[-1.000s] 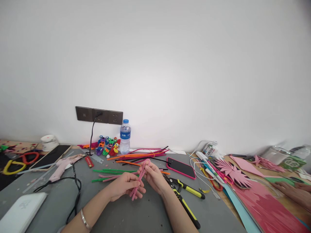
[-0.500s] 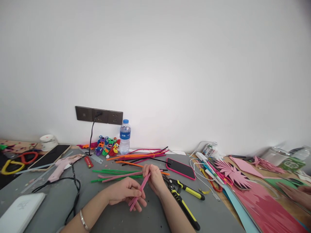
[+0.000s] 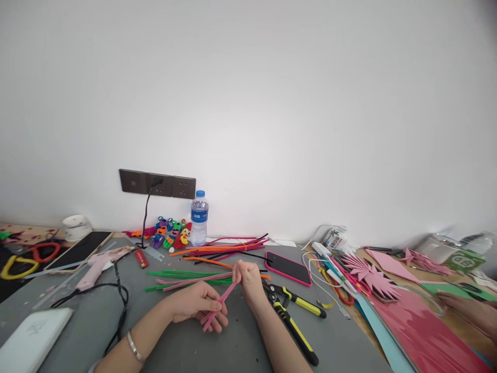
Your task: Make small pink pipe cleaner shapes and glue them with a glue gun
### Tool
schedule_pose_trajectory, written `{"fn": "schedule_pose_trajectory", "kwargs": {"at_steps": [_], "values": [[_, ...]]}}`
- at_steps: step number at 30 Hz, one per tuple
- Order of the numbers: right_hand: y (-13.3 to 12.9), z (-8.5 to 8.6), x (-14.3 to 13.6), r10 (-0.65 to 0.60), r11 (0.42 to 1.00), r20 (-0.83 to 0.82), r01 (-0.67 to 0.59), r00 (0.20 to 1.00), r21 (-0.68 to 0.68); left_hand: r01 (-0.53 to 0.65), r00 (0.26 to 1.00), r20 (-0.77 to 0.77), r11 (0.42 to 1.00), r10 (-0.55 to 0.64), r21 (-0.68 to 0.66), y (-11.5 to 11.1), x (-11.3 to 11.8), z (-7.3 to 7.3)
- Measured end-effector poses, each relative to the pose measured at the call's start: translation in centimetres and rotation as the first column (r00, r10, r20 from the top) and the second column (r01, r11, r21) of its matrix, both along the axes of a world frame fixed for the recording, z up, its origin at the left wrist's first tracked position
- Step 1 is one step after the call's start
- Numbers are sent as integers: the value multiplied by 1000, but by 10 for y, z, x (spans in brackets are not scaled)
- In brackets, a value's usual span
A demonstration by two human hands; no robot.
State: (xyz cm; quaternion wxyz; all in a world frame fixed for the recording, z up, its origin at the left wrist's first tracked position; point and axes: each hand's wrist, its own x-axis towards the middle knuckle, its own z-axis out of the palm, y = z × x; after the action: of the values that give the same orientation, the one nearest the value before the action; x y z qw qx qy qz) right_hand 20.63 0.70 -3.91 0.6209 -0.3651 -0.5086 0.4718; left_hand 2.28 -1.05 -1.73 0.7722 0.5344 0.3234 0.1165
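Note:
Between my hands runs a small bundle of pink pipe cleaners (image 3: 224,297), slanting from upper right to lower left above the grey table. My left hand (image 3: 202,304) grips its lower part, with loose ends poking out below the fingers. The fingers of my right hand (image 3: 245,275) are closed round the upper end. Behind my left hand lie green pipe cleaners (image 3: 176,273) and pink ones (image 3: 194,282). Orange, black and magenta pipe cleaners (image 3: 229,249) are piled farther back. Yellow-and-black pliers (image 3: 293,326) lie beside my right forearm.
A water bottle (image 3: 199,220) and small pipe-cleaner figures (image 3: 171,233) stand by the wall. A pink glue gun (image 3: 95,269) and white box (image 3: 34,339) are left; a phone (image 3: 288,269), cable and red sheets (image 3: 427,326) right. Another person's hand (image 3: 468,308) is at far right.
My hands have moved slightly apart along the pink bundle, my left hand a little left and my right hand a little right. The other person's hand has shifted.

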Motion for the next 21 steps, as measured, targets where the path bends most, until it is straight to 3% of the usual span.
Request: {"fn": "schedule_pose_trajectory", "kwargs": {"at_steps": [3, 5, 7, 9, 11, 15, 17, 21], "values": [[1, 14, 16, -128, 992, 191, 125, 973, 30, 25, 1000, 0, 1000, -25, -6, 2, -3, -2], [-3, 27, 31, -275, 962, 359, 254, 892, 104, 39, 999, 14, 999, -39, -9, 2, -3, -3], [-13, 36, 50, -310, 950, 546, 281, 778, 140, 38, 999, 21, 999, -38, -1, 2, -3, -2], [-30, 39, 70, -252, 954, 724, 289, 642, 76, 21, 1000, 19, 1000, -22, 14, 1, -3, 1], [-51, 36, 88, -118, 925, 875, 373, 469, -75, -7, 1000, 17, 999, 6, 34, 0, -2, 4], [-89, 22, 112, 94, 846, 988, 514, 121, -143, -75, 997, 36, 993, 72, 87, 1, -2, 7], [-100, 17, 118, 90, 868, 995, 487, 36, -96, -86, 996, 35, 991, 83, 105, 2, -3, 6], [-113, 8, 133, 21, 925, 999, 381, -43, -4, -67, 998, 16, 992, 66, 111, 3, -3, 3]]}}
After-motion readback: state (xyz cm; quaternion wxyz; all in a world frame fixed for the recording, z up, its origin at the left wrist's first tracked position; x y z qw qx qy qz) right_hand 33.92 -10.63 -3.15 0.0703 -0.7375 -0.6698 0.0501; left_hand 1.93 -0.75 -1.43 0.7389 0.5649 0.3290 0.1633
